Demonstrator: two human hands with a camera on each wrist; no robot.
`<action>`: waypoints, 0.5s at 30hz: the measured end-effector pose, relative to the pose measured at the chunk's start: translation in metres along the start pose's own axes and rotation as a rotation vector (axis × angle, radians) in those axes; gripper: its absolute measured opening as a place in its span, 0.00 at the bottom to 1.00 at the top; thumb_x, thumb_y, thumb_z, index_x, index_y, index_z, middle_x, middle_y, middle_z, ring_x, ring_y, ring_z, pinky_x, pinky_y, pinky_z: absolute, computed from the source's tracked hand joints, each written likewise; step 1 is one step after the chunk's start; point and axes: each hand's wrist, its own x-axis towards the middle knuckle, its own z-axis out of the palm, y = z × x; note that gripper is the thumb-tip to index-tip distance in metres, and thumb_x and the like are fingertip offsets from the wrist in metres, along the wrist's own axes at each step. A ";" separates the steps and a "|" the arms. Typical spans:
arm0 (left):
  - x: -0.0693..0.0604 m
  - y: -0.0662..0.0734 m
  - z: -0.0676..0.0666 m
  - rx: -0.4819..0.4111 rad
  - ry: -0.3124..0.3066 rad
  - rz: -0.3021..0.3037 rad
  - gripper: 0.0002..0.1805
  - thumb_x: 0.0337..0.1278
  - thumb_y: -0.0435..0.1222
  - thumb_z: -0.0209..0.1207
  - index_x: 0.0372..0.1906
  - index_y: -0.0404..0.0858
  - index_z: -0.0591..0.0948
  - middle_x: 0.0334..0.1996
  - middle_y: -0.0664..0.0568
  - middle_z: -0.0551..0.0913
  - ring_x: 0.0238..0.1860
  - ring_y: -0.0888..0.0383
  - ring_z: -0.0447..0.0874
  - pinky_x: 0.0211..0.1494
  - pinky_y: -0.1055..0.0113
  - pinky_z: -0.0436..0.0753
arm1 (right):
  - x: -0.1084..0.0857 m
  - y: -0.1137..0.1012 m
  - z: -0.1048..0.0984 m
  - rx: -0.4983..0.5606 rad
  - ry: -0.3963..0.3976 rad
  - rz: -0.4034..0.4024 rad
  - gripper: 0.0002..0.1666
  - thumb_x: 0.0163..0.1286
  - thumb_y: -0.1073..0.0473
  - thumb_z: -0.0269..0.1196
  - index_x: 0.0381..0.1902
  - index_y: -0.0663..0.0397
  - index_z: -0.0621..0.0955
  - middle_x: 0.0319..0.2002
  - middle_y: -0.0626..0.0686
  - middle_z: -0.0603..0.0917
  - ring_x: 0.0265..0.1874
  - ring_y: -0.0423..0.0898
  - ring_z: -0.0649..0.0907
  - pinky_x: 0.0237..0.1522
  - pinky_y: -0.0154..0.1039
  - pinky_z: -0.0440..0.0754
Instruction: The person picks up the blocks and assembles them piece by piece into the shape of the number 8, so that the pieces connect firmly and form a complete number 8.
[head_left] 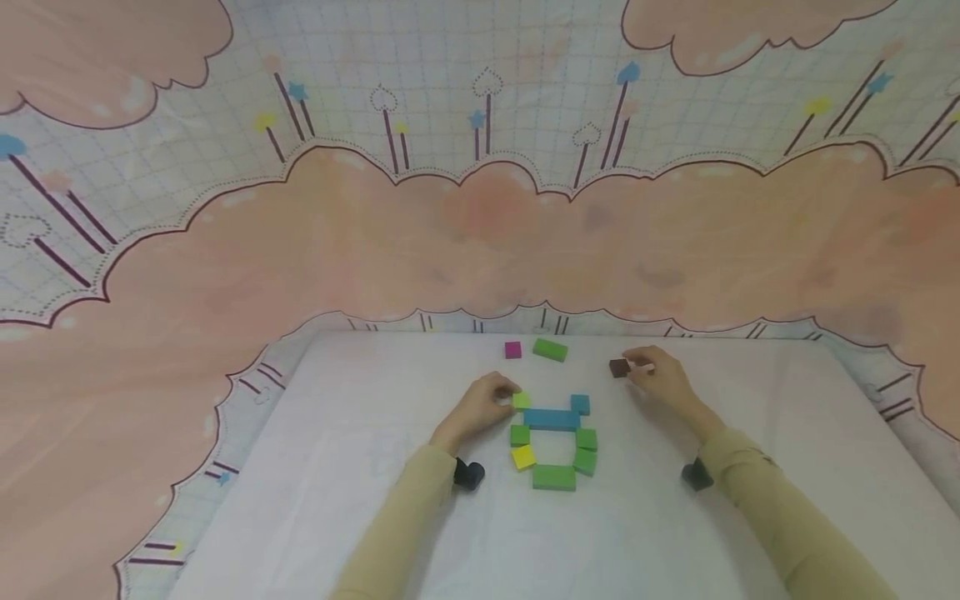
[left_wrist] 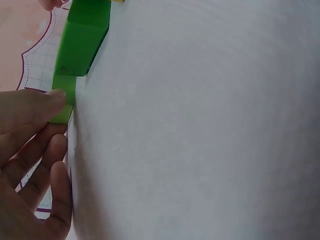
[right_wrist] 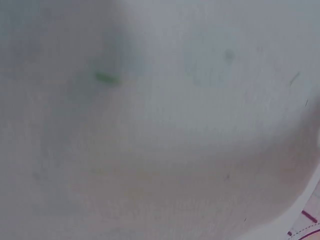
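My left hand pinches a light green block at the upper left corner of a block arrangement; the left wrist view shows the thumb and a finger on that block. It stands by the left end of a long blue block, with a small blue block at the other end. My right hand pinches a dark brown block to the upper right of the arrangement. The right wrist view shows neither this hand nor its block.
Below the long blue block are several green blocks and a yellow block on the white table. Farther back lie a magenta block and a green block. A patterned cloth hangs behind the table.
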 end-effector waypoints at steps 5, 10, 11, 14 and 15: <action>-0.001 0.000 0.001 -0.018 0.006 0.000 0.18 0.52 0.30 0.63 0.51 0.38 0.81 0.48 0.49 0.81 0.53 0.52 0.78 0.62 0.57 0.76 | 0.002 0.004 -0.001 -0.007 0.020 -0.025 0.23 0.64 0.68 0.56 0.58 0.68 0.74 0.56 0.69 0.76 0.55 0.65 0.76 0.56 0.60 0.75; -0.002 -0.001 0.001 -0.034 0.003 -0.003 0.18 0.53 0.31 0.63 0.51 0.39 0.81 0.48 0.49 0.81 0.54 0.52 0.78 0.62 0.56 0.76 | 0.006 0.009 0.001 -0.017 0.028 -0.012 0.25 0.62 0.68 0.59 0.58 0.67 0.74 0.55 0.70 0.76 0.52 0.66 0.77 0.55 0.60 0.75; -0.002 -0.001 0.001 -0.032 0.003 -0.003 0.18 0.53 0.31 0.63 0.51 0.40 0.81 0.48 0.50 0.81 0.54 0.52 0.78 0.62 0.56 0.76 | 0.006 0.010 0.002 -0.015 0.023 -0.002 0.25 0.61 0.68 0.59 0.58 0.67 0.74 0.55 0.70 0.76 0.53 0.66 0.77 0.55 0.60 0.75; -0.003 -0.002 0.000 -0.031 0.001 -0.007 0.18 0.53 0.31 0.63 0.51 0.40 0.81 0.48 0.50 0.81 0.54 0.52 0.78 0.62 0.57 0.76 | 0.008 0.011 0.005 -0.014 -0.002 0.021 0.26 0.61 0.69 0.58 0.59 0.67 0.73 0.56 0.69 0.75 0.54 0.66 0.76 0.56 0.60 0.75; -0.003 -0.003 0.000 -0.028 0.001 -0.005 0.18 0.53 0.31 0.63 0.51 0.40 0.81 0.48 0.50 0.81 0.54 0.52 0.78 0.62 0.56 0.76 | 0.009 0.011 0.006 -0.013 -0.012 0.030 0.26 0.62 0.69 0.57 0.60 0.66 0.72 0.56 0.69 0.75 0.54 0.66 0.76 0.56 0.60 0.75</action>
